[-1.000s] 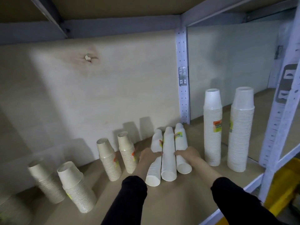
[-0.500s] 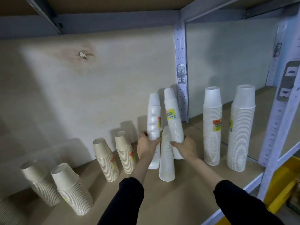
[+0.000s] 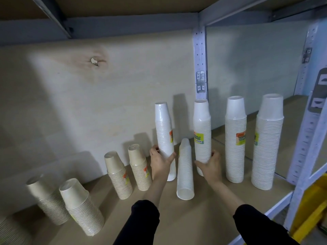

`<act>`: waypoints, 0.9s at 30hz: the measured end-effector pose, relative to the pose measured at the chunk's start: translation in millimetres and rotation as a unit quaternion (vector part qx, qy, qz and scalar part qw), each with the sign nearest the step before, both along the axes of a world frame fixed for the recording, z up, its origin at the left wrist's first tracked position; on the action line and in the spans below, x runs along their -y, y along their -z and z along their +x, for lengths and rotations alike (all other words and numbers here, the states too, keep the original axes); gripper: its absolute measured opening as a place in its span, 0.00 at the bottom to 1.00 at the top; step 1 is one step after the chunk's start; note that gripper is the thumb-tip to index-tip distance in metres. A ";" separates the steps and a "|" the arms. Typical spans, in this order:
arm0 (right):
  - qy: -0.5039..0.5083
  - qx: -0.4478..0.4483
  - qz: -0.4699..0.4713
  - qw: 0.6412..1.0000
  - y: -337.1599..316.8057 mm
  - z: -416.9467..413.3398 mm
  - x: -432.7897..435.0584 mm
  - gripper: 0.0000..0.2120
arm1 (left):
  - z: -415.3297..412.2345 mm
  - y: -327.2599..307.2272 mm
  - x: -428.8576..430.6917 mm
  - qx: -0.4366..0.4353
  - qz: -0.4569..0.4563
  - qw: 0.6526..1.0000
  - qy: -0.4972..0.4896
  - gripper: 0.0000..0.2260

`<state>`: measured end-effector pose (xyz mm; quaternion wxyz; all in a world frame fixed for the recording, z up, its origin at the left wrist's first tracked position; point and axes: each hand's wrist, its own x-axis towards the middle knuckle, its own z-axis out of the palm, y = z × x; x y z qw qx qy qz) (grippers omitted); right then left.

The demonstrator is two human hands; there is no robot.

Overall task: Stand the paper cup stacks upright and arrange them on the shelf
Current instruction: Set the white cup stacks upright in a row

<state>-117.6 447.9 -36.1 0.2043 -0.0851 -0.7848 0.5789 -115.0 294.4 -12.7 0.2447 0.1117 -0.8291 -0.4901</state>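
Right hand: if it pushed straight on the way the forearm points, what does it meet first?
Nothing new: the right hand is already closed in a grip on the upright white stack. Straight on, that stack goes first, then probably the plywood back wall or the grey upright post; depth is unclear.

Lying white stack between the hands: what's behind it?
Behind the lying white stack only bare shelf board and the back panel show. Its far tip is visible; the held stacks flank it, not behind.

Plywood, steel, and a flash of yellow.
A pale back panel (image 3: 88, 103) shows a dark knot (image 3: 95, 61); a perforated grey upright (image 3: 200, 59) rises beside it, and something yellow (image 3: 307, 214) sits low right.
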 end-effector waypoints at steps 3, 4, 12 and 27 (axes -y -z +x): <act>-0.012 0.014 0.018 1.000 -0.7 -2.0 -1.8 0.31 | 0.8 2.1 1.2 0.001 0.002 1.000 0.006 0.33; -0.013 0.017 0.023 0.999 -0.6 -2.0 -1.7 0.32 | 1.7 3.1 1.1 -0.001 0.009 1.000 0.006 0.33; -0.013 0.064 0.024 0.998 -3.9 3.0 -0.9 0.33 | 10.2 3.5 3.5 0.010 0.018 1.000 -0.004 0.31; -0.055 0.206 0.009 0.977 5.2 37.0 14.3 0.22 | 76.9 41.2 10.0 0.163 -0.085 0.981 0.058 0.19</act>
